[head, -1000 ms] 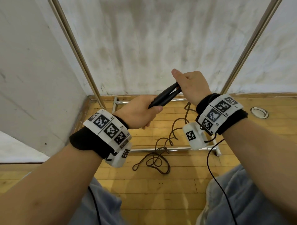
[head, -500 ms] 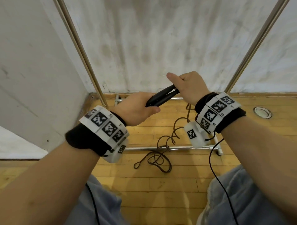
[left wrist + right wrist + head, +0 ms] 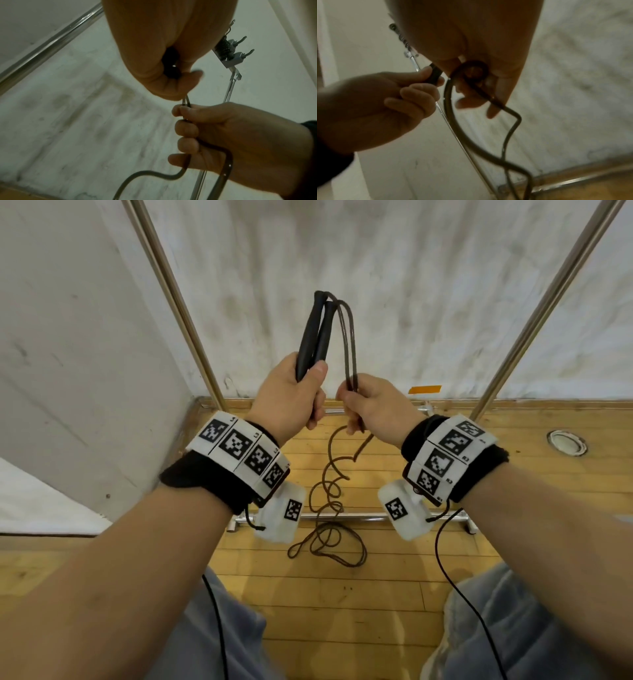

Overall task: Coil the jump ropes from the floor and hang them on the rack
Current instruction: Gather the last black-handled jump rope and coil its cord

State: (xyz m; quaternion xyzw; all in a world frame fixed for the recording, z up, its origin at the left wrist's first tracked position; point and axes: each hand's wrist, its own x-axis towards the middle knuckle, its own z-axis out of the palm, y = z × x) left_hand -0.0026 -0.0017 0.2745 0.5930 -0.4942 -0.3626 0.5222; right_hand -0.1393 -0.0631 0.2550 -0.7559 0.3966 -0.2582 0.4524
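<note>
My left hand [image 3: 291, 398] grips the two black jump rope handles [image 3: 313, 337] together, standing upright. The brown rope [image 3: 347, 337] arches from the handle tops down into my right hand [image 3: 373, 409], whose fingers curl round both strands. Below that fist the rope hangs in curls [image 3: 330, 484] to a loose pile on the wooden floor [image 3: 329, 546]. In the left wrist view the right hand [image 3: 223, 135] grips the rope [image 3: 226, 162] under the left hand [image 3: 163, 47]. The rack's hooks [image 3: 240, 47] are up high, with a dark coiled thing beside them.
The rack's metal uprights [image 3: 171, 302] [image 3: 548, 302] rise against a white wall, and its base bar [image 3: 359, 517] lies on the floor under my hands. A round metal floor fitting [image 3: 565, 442] sits at the right. My knees [image 3: 513, 628] are at the bottom.
The handles swung from lying sideways to upright in my left hand. My right hand left the handles and now grips the rope strands below them. Both hands rose.
</note>
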